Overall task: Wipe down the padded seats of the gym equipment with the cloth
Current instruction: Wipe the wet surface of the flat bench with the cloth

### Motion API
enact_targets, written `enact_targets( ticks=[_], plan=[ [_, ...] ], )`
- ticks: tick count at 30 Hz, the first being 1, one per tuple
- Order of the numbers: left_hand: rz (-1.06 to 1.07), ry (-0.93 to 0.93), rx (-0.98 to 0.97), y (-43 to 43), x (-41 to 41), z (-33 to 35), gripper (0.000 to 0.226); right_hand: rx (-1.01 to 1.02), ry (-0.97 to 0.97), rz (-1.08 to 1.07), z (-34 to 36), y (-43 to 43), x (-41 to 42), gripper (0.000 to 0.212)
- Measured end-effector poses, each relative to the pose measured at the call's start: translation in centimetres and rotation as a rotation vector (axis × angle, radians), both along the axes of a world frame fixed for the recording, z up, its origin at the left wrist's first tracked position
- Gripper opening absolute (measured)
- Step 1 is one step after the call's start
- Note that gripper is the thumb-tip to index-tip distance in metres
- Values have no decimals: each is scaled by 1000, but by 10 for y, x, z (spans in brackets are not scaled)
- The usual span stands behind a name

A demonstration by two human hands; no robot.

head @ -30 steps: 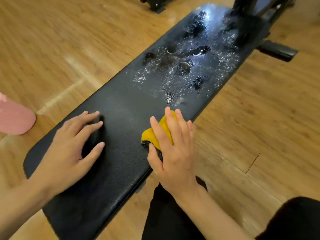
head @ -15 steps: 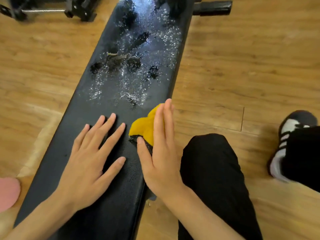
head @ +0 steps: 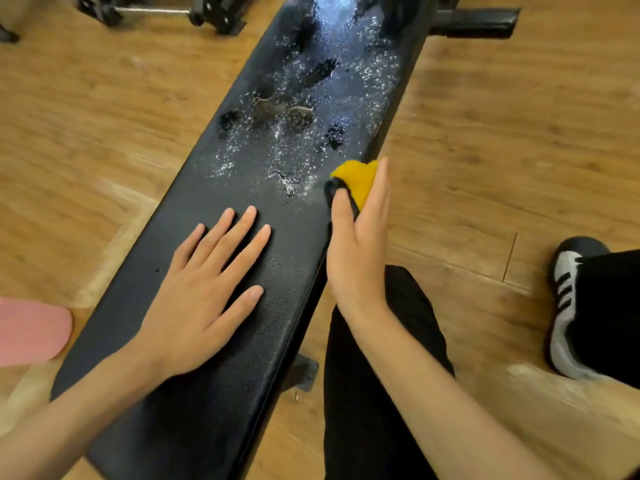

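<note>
A long black padded bench seat runs from bottom left to top centre. Its far half is covered in spray droplets and foam; the near half looks dull and mostly dry. My left hand lies flat on the near part of the pad, fingers spread and straight. My right hand is turned on edge at the seat's right rim. It pinches a yellow cloth between thumb and fingers. The cloth touches the pad just beside the nearest droplets.
A pink object lies on the wooden floor left of the bench. My black-trousered knee is against the bench's right side, and a black-and-white shoe is further right. Black equipment and a bench foot bar are at the top.
My right hand with the cloth has slid from the middle of the pad to its right rim and turned on edge. The view has swung round; my left hand stays flat on the pad.
</note>
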State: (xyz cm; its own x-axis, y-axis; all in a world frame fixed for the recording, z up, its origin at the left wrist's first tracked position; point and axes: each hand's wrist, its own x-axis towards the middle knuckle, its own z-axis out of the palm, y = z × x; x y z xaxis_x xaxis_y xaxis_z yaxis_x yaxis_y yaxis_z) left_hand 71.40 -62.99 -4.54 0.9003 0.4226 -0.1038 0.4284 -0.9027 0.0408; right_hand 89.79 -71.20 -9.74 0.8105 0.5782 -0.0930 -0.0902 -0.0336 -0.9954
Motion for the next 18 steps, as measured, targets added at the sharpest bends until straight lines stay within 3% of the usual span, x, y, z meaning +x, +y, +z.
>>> enact_targets(
  ticks=[5,13,18],
  plan=[
    [-4,-5,-9,0,3,3,62,59,-16,105,5,-53,-85,68],
    [8,-5,-31,-1,5,5,62,-40,178,43,-4,37,73,61],
    [12,-12,-38,-2,5,6,62,27,143,-27,-8,31,50,63]
  ],
)
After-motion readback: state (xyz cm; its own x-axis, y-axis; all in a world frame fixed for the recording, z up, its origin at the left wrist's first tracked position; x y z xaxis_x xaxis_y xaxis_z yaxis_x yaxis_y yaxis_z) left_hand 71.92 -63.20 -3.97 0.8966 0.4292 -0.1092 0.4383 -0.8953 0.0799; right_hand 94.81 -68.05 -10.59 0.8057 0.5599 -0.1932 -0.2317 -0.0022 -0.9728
